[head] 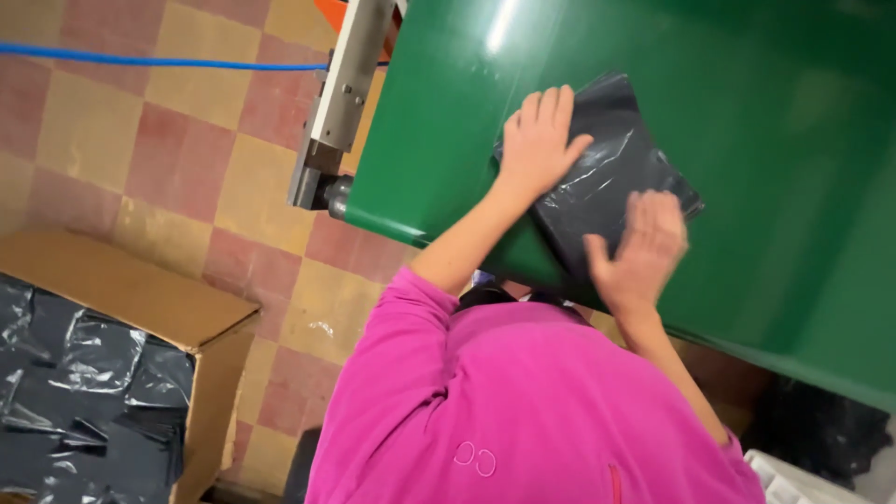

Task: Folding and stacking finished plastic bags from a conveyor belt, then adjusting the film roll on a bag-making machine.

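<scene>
Black plastic parcel (597,177) is lying flat on the green conveyor belt (765,112), tilted, its long axis running diagonally. Left hand (539,140) is pressing its far corner with spread fingers; right hand (639,247), blurred, is resting open-palmed on the near edge, gripping nothing.

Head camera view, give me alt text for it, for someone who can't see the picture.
Two bare hands press a flat black plastic package onto a green conveyor belt: the left hand lies on its upper left corner, the right hand on its lower edge. The person wears a pink top; lower left, a cardboard box holds more black packages over a checkered tile floor.
</scene>
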